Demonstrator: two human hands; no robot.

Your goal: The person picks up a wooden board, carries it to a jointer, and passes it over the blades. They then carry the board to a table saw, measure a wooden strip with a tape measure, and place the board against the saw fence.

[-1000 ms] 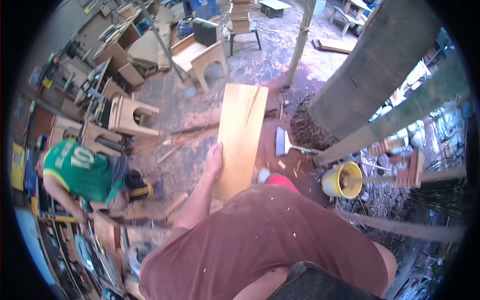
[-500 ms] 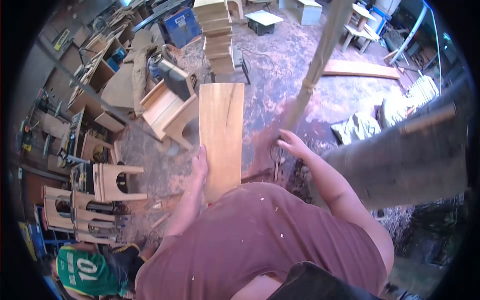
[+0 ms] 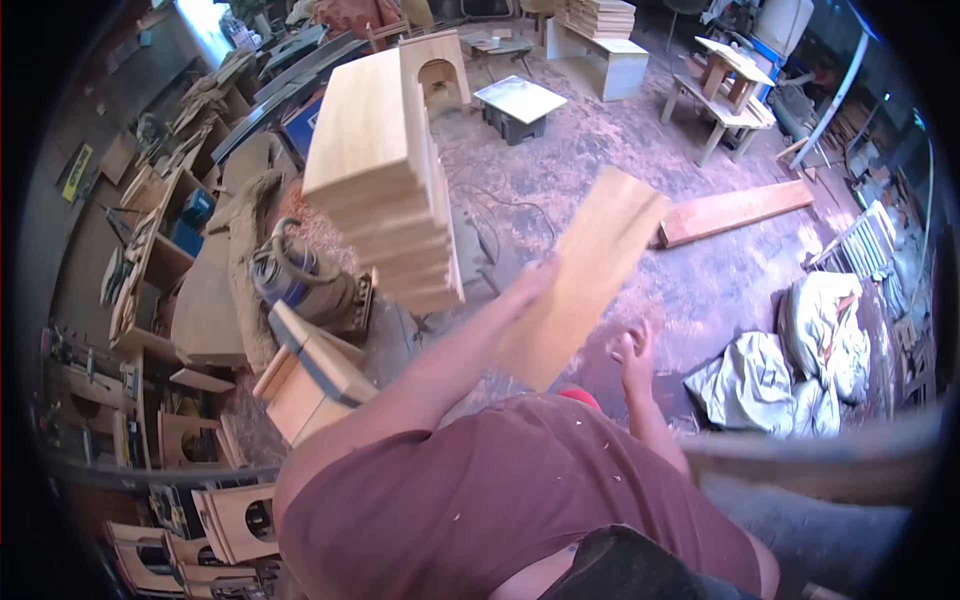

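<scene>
A flat wooden board (image 3: 590,275) is held out in front of my body, its top tilted to the right. My left hand (image 3: 538,285) is closed on the board's left edge. To the right of its lower end, my right hand (image 3: 634,352) is apart from the board, with bent, spread fingers and nothing visible in them. A tall stack of similar boards (image 3: 375,200) stands to the left of the held one.
Wooden stool-like frames (image 3: 235,522) stand at lower left, near a vacuum-like machine (image 3: 290,275). A thick plank (image 3: 740,212) lies on the floor at right, above pale sacks (image 3: 765,375). A low white-topped table (image 3: 520,98) stands farther back.
The view has swung, and the board stack looks nearer. The board has gone from upright to tilted right, still in my left hand. My right hand has left the post it was near.
</scene>
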